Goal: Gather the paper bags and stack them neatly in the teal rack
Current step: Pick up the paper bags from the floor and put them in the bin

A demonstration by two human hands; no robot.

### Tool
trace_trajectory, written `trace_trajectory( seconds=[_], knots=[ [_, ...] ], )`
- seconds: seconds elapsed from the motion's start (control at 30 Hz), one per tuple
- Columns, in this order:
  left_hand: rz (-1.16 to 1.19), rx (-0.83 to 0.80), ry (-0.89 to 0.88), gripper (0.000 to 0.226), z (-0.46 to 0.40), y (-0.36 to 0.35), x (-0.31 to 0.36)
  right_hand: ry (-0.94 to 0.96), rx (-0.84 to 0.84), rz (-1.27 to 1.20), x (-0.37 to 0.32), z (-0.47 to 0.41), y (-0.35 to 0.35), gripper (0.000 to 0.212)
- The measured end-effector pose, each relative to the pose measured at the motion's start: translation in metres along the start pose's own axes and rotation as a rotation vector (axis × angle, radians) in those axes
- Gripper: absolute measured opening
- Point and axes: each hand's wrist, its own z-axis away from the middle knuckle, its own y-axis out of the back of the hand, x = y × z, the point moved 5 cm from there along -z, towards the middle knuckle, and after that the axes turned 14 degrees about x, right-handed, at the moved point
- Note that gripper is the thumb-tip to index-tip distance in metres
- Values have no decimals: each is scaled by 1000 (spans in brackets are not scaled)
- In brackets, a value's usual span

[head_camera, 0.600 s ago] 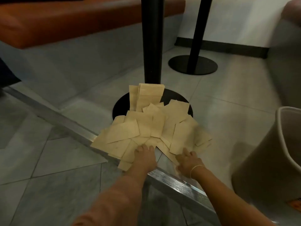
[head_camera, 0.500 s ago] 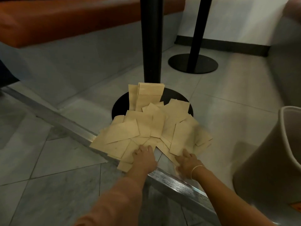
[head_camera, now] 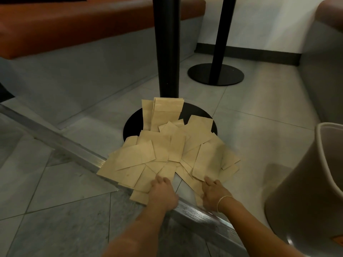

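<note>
Currently we press the left hand (head_camera: 161, 190) and the right hand (head_camera: 213, 190) onto the near edge of the scattered flat tan paper bags (head_camera: 167, 151), presumably to rake them together; whether the fingers pinch any paper, we cannot tell. We note the bags fanned, overlapping, across the grey tiled floor (head_camera: 259, 130), the round black table base (head_camera: 133, 123) and the metal floor strip (head_camera: 74, 147).

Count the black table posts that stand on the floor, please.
2. The near black post rises from the round base partly under the paper bags. The far black post stands behind, to the right. Others may be outside the view.
</note>
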Motion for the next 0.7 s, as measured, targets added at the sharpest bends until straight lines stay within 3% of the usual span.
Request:
trace_trajectory(
  seconds=[0.1, 0.23, 0.43, 0.57, 0.7],
  knots=[
    [-24, -89, -19, 87, 8, -9, 0, -10, -30, -31, -2, 3, 2, 45],
    [-224, -110, -176, 96, 17, -6, 1, -67, 8, -41, 1, 12, 15, 43],
    [-126, 5, -201, 63, 26, -2, -8, -31, 120, -14, -5, 27, 58, 45],
    [-70, -65, -203, 35, 28, 15, -2, -42, 169, 7, -8, 39, 84, 44],
    [-55, -70, -207, 32, 25, 45, 11, -31, 285, 35, -10, 52, 123, 38]
  ],
)
